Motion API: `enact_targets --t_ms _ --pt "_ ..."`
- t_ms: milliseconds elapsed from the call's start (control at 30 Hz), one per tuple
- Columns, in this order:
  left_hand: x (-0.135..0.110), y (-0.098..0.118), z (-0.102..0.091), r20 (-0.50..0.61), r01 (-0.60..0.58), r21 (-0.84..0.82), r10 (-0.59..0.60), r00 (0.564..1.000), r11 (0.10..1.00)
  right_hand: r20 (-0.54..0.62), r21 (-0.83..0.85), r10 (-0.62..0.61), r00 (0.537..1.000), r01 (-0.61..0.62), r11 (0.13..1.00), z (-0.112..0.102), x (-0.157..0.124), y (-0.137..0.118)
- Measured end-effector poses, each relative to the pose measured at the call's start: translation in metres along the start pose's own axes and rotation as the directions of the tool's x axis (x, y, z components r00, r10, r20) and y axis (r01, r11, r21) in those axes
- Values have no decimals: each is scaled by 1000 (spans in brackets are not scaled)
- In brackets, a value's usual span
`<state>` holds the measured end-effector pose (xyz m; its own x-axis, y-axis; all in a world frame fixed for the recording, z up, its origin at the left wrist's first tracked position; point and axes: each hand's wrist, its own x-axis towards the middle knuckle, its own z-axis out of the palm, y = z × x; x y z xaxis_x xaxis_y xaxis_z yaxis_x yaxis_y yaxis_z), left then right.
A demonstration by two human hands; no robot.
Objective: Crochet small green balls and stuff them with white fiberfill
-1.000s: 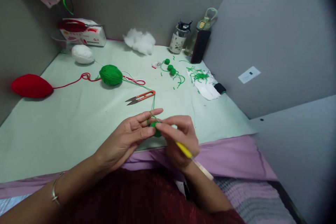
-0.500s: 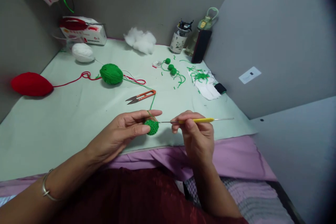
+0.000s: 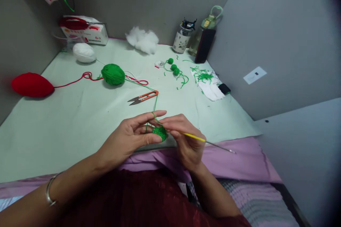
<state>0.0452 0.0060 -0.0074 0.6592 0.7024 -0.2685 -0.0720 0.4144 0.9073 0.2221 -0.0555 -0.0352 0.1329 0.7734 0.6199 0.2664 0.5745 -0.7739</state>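
Observation:
Between thumb and fingers, my left hand pinches a small round green crochet piece. Green yarn loops over its raised index finger and runs back toward a green yarn ball. My right hand is closed around a crochet hook with a yellow handle, its rear metal end pointing down to the right. The hook's front tip is hidden behind my right fingers, right against the crochet piece. Beyond my hands lie orange thread snips, blades to the left.
A red yarn ball and a white one sit at left. White stuffing, a pen cup, a bottle and a dark phone stand at the back. Green scraps lie on white paper.
My right hand has moved left to meet the crochet piece, and the hook has tilted, its rear end dropping. My left hand has shifted slightly right and turned the piece.

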Motion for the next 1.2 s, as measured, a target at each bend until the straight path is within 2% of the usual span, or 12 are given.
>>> enact_targets --t_ms 133,267,433,600,767,900,1033,1100,1200 --pt "-2 2 1 -30 -53 55 55 998 997 -58 197 156 986 -142 970 1 0 7" --pt "-3 7 2 -38 -102 159 109 993 982 -8 317 257 967 -241 917 1 3 10" --pt "-2 11 -1 -5 -122 236 127 992 964 59 461 280 958 -275 844 -3 10 7" --pt "-2 12 -4 28 -166 317 166 986 934 109 439 289 951 -307 844 -9 10 6" --pt "-1 15 -3 34 -266 450 281 959 853 119 392 220 968 -250 886 -11 9 3" --pt "0 15 -4 61 -270 511 279 958 816 114 304 177 978 -204 931 -14 10 -2" --pt "2 14 -7 75 -290 539 298 952 791 186 236 153 971 -195 952 -20 13 -6" --pt "3 13 -7 73 -315 549 331 941 774 215 152 91 972 -126 980 -21 15 -7" --pt "6 11 -6 43 -332 552 372 927 765 252 -41 -87 964 101 994 -19 14 -9"
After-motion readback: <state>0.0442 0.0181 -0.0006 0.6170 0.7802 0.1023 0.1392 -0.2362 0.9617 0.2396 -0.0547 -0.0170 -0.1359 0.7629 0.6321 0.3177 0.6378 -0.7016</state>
